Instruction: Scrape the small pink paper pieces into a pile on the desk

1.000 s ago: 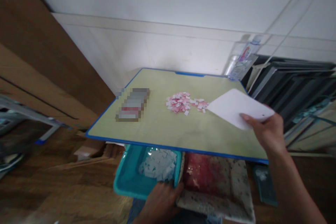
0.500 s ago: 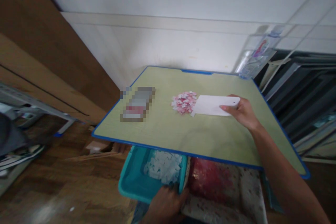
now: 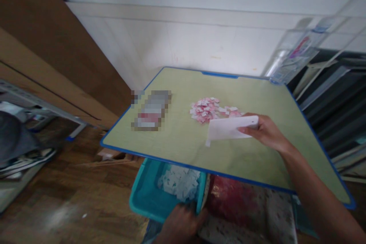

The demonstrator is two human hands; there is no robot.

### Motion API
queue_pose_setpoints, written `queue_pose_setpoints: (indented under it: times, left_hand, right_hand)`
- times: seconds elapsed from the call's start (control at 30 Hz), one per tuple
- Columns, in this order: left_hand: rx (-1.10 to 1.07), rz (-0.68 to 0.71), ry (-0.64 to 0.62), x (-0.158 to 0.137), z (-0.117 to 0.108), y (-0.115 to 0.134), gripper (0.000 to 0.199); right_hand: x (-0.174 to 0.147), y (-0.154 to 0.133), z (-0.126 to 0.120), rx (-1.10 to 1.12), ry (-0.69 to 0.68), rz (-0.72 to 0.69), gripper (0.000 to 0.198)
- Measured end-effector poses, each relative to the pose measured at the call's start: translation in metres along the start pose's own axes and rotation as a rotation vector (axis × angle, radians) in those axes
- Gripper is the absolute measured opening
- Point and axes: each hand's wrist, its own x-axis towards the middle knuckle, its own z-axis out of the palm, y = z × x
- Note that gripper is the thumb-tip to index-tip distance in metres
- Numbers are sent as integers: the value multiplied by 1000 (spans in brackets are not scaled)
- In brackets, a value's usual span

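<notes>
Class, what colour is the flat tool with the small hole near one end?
The flat tool is white; the head view, the only one, shows it.

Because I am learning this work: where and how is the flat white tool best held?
Probably pinch the flat white tool at its small-holed end, thumb on its face, from the right, as the right hand does; its broad body then extends leftward.

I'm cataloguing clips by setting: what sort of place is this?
Probably a small workshop: a blue-edged table bears a pile of pink-and-white pieces, a teal tub below its near edge holds white pieces, and the right hand grips a white scraper.
</notes>
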Motion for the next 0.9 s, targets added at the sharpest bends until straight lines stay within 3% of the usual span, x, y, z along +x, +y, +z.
queue_pose_setpoints:
  times: [0.3, 0.6, 0.67, 0.8, 0.9]
  left_hand:
    - [46, 33, 10, 1, -1, -1, 40]
    - [73, 29, 54, 1, 1, -1, 37]
    - [90, 35, 78, 1, 4, -2, 40]
    - [115, 46, 135, 1, 8, -2, 34]
    - [107, 47, 161, 0, 7, 0, 33]
  right_hand:
    - [-8, -24, 40, -54, -379, -119, 22]
    - [-9, -17, 42, -69, -356, -109, 20]
    - [-8, -12, 36, -64, -225, -137, 20]
    - [-3, -1, 17, -62, 226, -133, 23]
    - [4, 7, 5, -90, 328, -101, 23]
